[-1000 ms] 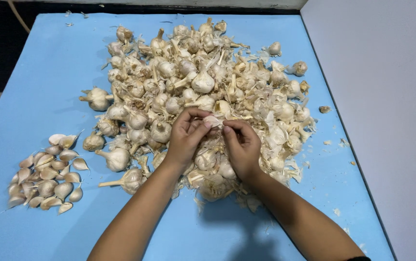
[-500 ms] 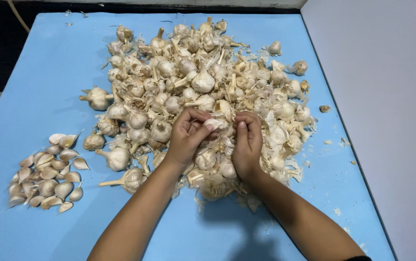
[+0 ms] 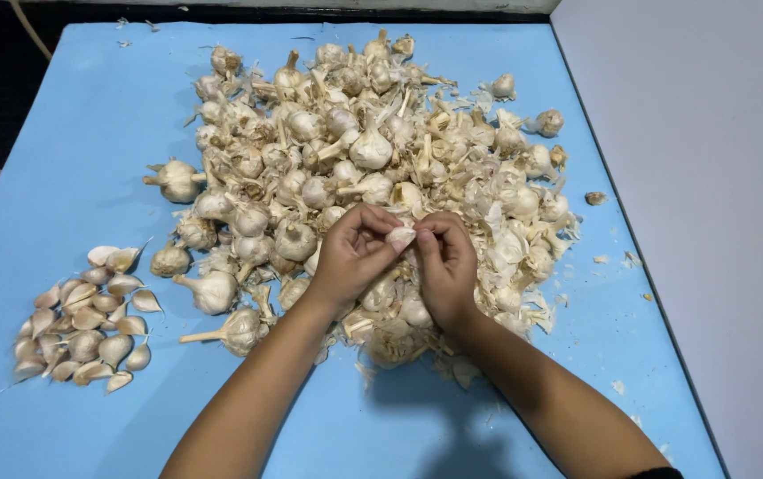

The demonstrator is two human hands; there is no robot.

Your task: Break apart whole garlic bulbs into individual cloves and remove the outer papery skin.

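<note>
Both hands meet over the near side of a big heap of garlic bulbs (image 3: 355,151) on a blue table (image 3: 89,115). My left hand (image 3: 352,257) and my right hand (image 3: 445,266) pinch one small garlic piece (image 3: 398,237) between their fingertips. Papery skins and loose bulbs lie under and around the hands. A separate small pile of peeled cloves (image 3: 80,319) sits at the near left, well apart from my left forearm.
A single bulb (image 3: 173,180) lies just left of the heap. Bits of skin (image 3: 617,257) are scattered along the table's right side, next to a grey wall (image 3: 719,222). A dark floor shows beyond the far and left edges.
My right hand has shifted slightly and its fingers have turned on the garlic piece; the left hand stays in place. The piles have not moved.
</note>
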